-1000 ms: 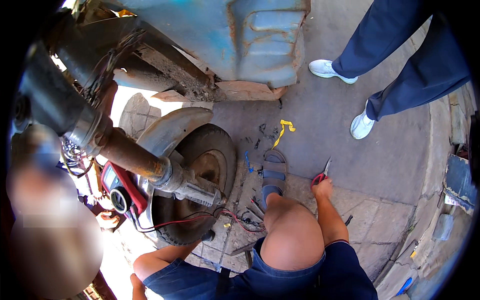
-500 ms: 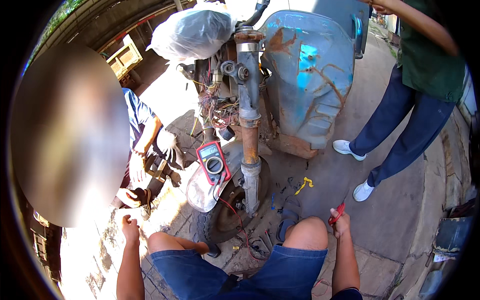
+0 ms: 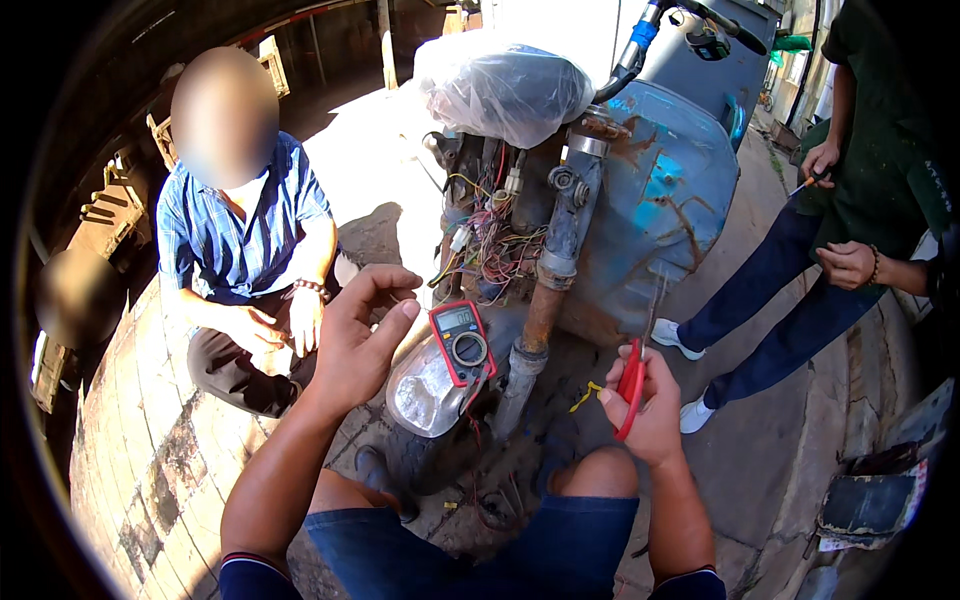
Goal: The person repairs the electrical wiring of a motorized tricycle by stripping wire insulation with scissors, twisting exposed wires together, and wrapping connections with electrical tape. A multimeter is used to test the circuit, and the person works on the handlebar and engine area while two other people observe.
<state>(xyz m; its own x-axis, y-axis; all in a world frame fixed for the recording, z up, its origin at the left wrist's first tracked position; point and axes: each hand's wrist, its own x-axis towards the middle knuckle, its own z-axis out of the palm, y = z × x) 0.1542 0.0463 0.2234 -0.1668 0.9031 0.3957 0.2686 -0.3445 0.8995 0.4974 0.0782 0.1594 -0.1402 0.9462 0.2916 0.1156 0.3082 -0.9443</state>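
My right hand (image 3: 650,405) is closed round the red handles of a pair of scissors (image 3: 632,385), whose long thin blades point up and away. Raised at the left, my left hand (image 3: 360,335) has its fingers bent, with thumb and forefinger apart; I make out nothing held in it. Just right of that hand, a red and grey multimeter (image 3: 463,343) leans on the pale front mudguard (image 3: 425,395) of an old three-wheeled vehicle. Leads hang from its lower end. Behind it, a tangle of coloured wires (image 3: 500,235) with connectors spills out beside the rusty fork tube (image 3: 550,290).
A clear plastic bag (image 3: 505,90) covers the vehicle's top. Its worn blue body panel (image 3: 660,190) stands at right. A person in a checked shirt (image 3: 245,230) squats at left; another in dark green (image 3: 870,190) stands right, holding a thin tool. A yellow strip (image 3: 585,397) lies on the ground.
Both my hands have risen and moved forward, the left toward the multimeter, the right with the scissors. My view has shifted. The standing person's hands are now lower.
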